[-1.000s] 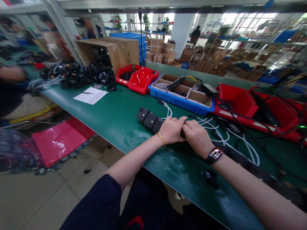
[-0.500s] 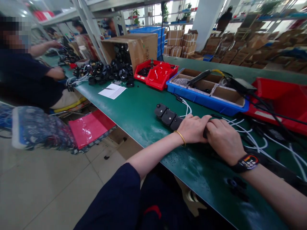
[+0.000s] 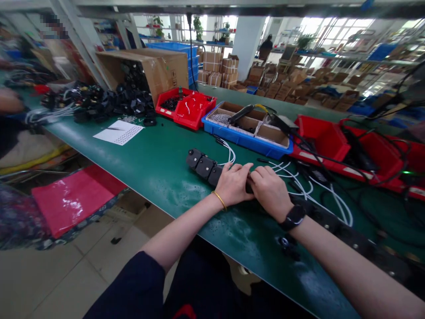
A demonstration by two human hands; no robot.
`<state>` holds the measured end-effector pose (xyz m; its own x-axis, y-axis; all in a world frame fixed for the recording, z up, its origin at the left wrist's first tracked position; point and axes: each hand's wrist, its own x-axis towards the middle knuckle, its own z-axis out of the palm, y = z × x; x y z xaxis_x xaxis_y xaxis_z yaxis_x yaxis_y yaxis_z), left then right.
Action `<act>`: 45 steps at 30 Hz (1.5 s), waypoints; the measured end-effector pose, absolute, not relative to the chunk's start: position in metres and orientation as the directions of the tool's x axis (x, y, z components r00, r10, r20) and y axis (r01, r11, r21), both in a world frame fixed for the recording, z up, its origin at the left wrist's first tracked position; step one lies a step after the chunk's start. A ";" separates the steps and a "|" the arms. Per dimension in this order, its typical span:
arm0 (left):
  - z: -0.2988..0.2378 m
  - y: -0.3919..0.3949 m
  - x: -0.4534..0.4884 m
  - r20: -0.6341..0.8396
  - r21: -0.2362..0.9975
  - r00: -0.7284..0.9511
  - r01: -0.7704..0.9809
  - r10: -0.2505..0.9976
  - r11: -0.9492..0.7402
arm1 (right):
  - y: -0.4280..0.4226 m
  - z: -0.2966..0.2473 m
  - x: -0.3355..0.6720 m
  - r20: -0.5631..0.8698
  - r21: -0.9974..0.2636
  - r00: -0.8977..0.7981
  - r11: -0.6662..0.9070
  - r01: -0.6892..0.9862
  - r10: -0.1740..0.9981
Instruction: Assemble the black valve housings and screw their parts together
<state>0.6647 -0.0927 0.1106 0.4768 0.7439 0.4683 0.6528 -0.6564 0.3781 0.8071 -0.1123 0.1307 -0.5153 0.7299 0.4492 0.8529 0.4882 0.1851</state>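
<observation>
My left hand [image 3: 232, 184], with a gold bangle at its wrist, is closed over a black plastic housing in a row on the bench. My right hand [image 3: 270, 190], wearing a black watch, meets it there, its fingers pinched at the same housing. Palms and fingers hide most of that piece. To the left of my hands the row of black housings [image 3: 207, 168] continues, each with a small round screw-like spot. More black housings [image 3: 355, 246] run off to the right beneath my right forearm. White cables [image 3: 230, 153] lie behind the row.
Beyond my hands stand a blue divided tray [image 3: 245, 139] with a black handheld tool [image 3: 241, 114] across it, and red bins [image 3: 195, 108]. Printed white paper [image 3: 118, 132] lies on the green bench [image 3: 159, 173]. Small dark parts [image 3: 287, 246] sit near the front edge. A co-worker's arm [image 3: 9, 101] is at left.
The view has swung to the right, so the bench and hands appear further left and more red bins show. Both hands stay together at the same row of housings.
</observation>
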 end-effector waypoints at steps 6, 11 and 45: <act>0.101 -0.095 0.665 0.495 0.411 0.433 0.647 0.753 -0.642 | -0.118 0.130 0.813 0.444 0.068 -0.579 0.619 0.783 0.684; 0.101 -0.094 0.664 0.491 0.425 0.428 0.643 0.759 -0.637 | -0.118 0.131 0.812 0.400 0.134 -0.626 0.633 0.762 0.669; 0.085 -0.109 0.662 0.519 0.111 0.576 0.687 0.631 -0.718 | -0.163 0.104 0.820 0.361 0.201 -0.504 0.462 0.864 0.785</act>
